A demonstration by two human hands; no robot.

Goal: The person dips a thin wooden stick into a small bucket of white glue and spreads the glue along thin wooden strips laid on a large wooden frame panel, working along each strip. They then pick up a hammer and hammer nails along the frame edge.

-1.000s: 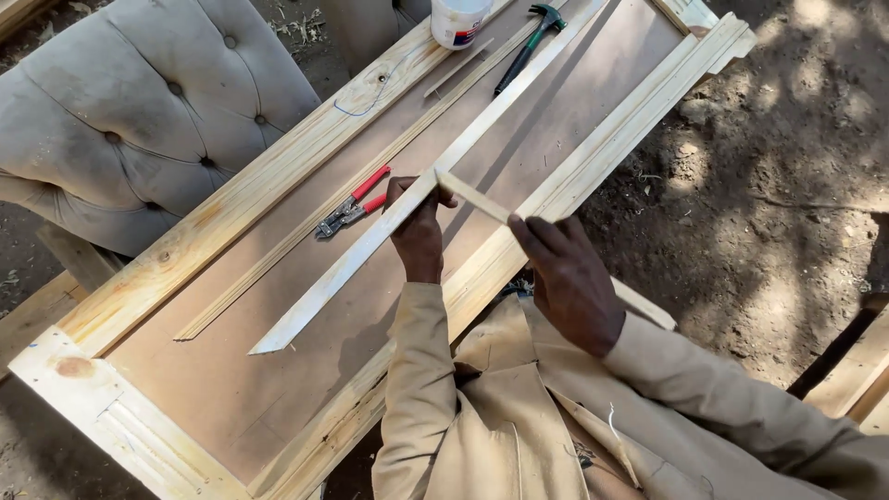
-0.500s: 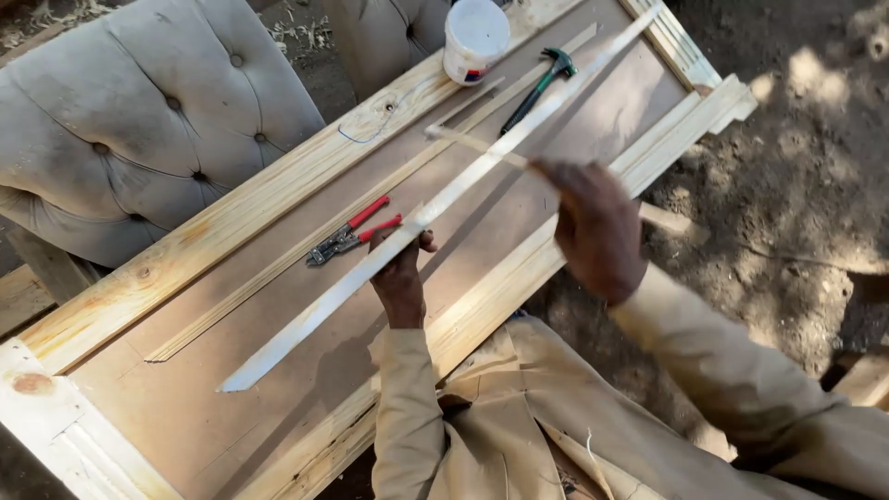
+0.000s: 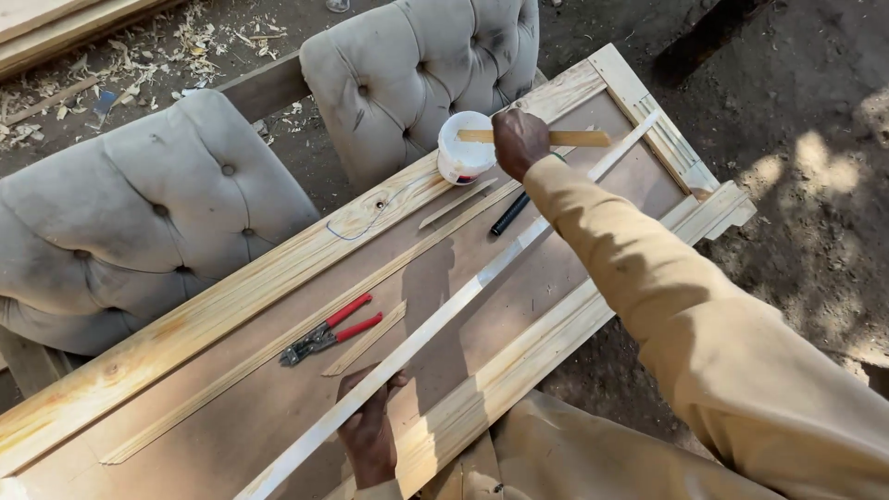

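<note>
Pale planed wooden strip (image 3: 435,324), matt brown board panel (image 3: 231,417), glossy white plastic tub (image 3: 460,148), soft tufted cloth cushions (image 3: 139,213).

- The left hand (image 3: 370,431) lies low at the near edge of the view, back upward, wrist straight, fingers curled in a closed grip.
- The right arm is stretched far forward, its tan sleeve running diagonally up the view.
- The right hand (image 3: 519,141) is at full reach, knuckles up, fingers closed in a pinching grip.
</note>
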